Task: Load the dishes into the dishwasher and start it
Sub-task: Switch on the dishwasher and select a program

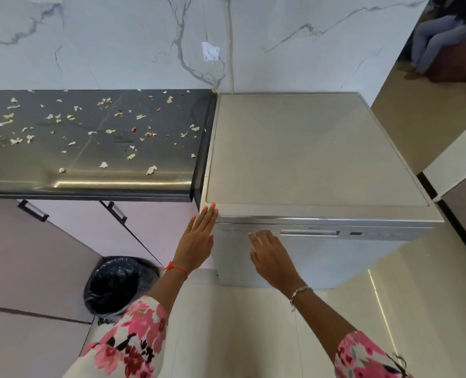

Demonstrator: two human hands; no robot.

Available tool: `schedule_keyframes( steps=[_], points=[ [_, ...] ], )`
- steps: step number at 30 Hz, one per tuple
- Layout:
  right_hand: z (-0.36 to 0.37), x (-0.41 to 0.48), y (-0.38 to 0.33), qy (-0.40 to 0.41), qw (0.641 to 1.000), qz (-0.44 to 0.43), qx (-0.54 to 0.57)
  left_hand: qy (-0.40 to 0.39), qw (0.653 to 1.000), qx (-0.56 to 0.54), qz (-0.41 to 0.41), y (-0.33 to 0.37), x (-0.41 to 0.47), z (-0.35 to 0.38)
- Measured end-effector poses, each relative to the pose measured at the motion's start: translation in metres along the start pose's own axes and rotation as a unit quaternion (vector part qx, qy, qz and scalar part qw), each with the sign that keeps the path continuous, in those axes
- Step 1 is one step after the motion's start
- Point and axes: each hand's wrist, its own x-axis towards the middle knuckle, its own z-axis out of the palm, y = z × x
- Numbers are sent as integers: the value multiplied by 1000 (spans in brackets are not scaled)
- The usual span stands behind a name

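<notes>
Reaching at the closed dishwasher (321,159) — left hand (197,240) flat on its corner, right hand (271,255) open by the buttons (237,231), both empty; starting it likely needs one exact fingertip press.

The dishwasher (321,257) door is closed, hiding its inside. Labels on its control panel (376,234) are too small to read, and the right hand (272,257) covers part of it. A seated person (438,42) is cut off at the top right edge. A sleeve (133,336) hides part of the bin (112,282).
</notes>
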Motion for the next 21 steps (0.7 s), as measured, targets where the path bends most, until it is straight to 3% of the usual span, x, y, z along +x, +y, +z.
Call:
schedule_keyframes(
  steps=[4,9,14,21],
  points=[
    [52,-9,-13,-14,999,-6,-29,81,995,62,6,-8,-4,35],
    [122,1,-17,61,997,13,-45,223,969,95,51,-28,15,90],
    [177,23,-9,190,978,37,-79,341,930,72,115,-47,33,129],
    [210,47,7,394,900,11,-187,469,868,-2,163,-48,65,154]
  ],
)
